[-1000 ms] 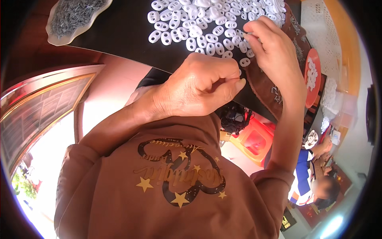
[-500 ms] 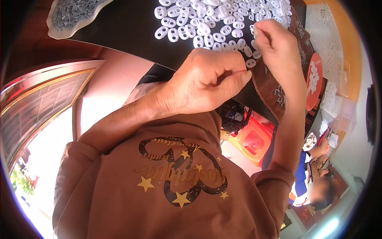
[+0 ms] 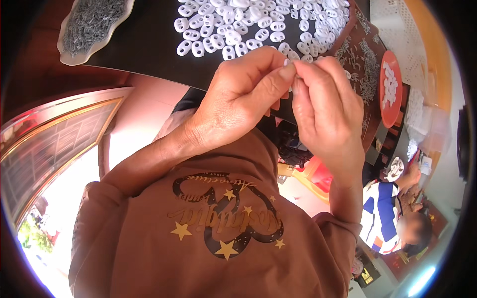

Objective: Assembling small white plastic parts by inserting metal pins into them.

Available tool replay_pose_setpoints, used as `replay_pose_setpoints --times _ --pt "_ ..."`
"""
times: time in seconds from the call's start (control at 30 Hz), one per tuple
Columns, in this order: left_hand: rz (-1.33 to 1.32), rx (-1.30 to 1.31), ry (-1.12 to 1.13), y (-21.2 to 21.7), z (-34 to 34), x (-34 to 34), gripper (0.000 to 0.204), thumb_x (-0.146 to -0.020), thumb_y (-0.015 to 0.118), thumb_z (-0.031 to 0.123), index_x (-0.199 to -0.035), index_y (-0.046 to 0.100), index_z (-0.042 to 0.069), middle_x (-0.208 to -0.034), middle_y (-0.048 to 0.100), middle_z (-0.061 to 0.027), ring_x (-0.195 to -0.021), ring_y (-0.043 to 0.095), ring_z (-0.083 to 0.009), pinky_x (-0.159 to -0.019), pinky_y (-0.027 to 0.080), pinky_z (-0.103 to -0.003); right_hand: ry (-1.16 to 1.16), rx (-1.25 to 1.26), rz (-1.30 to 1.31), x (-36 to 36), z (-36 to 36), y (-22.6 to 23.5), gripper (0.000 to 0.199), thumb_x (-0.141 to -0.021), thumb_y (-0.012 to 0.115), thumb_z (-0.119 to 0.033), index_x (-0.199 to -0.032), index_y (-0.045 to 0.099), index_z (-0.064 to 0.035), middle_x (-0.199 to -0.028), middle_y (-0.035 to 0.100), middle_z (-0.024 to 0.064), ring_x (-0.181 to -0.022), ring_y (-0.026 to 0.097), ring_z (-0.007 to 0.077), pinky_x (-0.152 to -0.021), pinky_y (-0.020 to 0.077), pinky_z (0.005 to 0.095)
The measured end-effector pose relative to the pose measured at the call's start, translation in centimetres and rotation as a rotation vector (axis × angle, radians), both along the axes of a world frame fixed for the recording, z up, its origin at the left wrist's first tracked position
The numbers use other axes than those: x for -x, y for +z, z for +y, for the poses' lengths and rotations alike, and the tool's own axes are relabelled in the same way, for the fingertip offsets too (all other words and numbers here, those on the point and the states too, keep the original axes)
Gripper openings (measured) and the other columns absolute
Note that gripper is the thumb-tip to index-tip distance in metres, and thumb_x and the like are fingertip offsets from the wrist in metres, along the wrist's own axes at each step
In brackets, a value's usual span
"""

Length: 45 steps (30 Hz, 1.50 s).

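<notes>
My left hand (image 3: 243, 97) is closed in a pinch, thumb against the bent forefinger. Its fingertips meet those of my right hand (image 3: 330, 102), also closed, above the table's front edge. A tiny white bit shows between the fingertips, but the fingers hide what they grip. Just beyond them, many small white oval pieces with two holes (image 3: 233, 37) lie heaped on the dark tabletop (image 3: 149, 49). Small grey metal pieces (image 3: 368, 64), too fine to make out, are scattered on a brown surface to the right of my right hand.
At the far left stands a pale, wavy-edged tray (image 3: 79, 58) filled with grey metal pieces, perhaps springs. A red-orange dish (image 3: 390, 119) with white pieces sits at the right. Below the table is a red plastic stool (image 3: 314, 180). Another person (image 3: 385, 208) is at the right.
My right hand has come back from the white pile, down and left, and its fingertips now meet my left hand's. The view has shifted slightly.
</notes>
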<state>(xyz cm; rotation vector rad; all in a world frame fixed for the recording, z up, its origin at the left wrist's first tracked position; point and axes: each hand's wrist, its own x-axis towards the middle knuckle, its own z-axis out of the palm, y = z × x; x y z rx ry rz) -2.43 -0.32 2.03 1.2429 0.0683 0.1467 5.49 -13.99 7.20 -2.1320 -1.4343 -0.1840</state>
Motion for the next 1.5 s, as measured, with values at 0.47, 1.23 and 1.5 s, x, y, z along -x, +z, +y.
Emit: replay_pose_setpoints --times 0.47,1.23,1.5 --pt "-0.009 -0.082 -0.106 0.5 -0.2 0.2 0.018 -0.099 0.046 0.015 -0.1 0.055 -0.002 -0.078 0.057 -0.0037 -0.065 0.052 -0.0071 -0.057 0.044 -0.02 -0.085 -0.201 0.799 -0.8 -1.1 -0.9 0.008 -0.088 0.061 -0.005 -0.088 0.057 0.0019 -0.076 0.056 0.0026 -0.065 0.052 0.0071 -0.058 0.0408 0.02" --pt "0.162 -0.079 -0.045 0.9 -0.4 0.2 0.014 -0.094 0.053 0.012 -0.086 0.058 0.002 -0.065 0.053 0.0028 -0.055 0.045 -0.0017 -0.048 0.036 -0.018 -0.044 -0.146 0.291 -1.4 -2.8 -1.6 0.009 -0.086 0.059 0.0 -0.095 0.06 0.0012 -0.076 0.057 0.0079 -0.063 0.053 0.0131 -0.057 0.0425 0.0255" --pt "0.109 -0.071 -0.002 0.0 -0.1 0.3 0.012 -0.092 0.055 0.008 -0.082 0.056 0.001 -0.062 0.05 0.0043 -0.055 0.042 -0.0012 -0.049 0.034 -0.018 -0.369 0.083 0.279 -4.7 -7.1 0.2 0.008 -0.089 0.059 -0.005 -0.095 0.06 0.0008 -0.077 0.055 0.0018 -0.068 0.047 0.0062 -0.061 0.0398 0.0208"
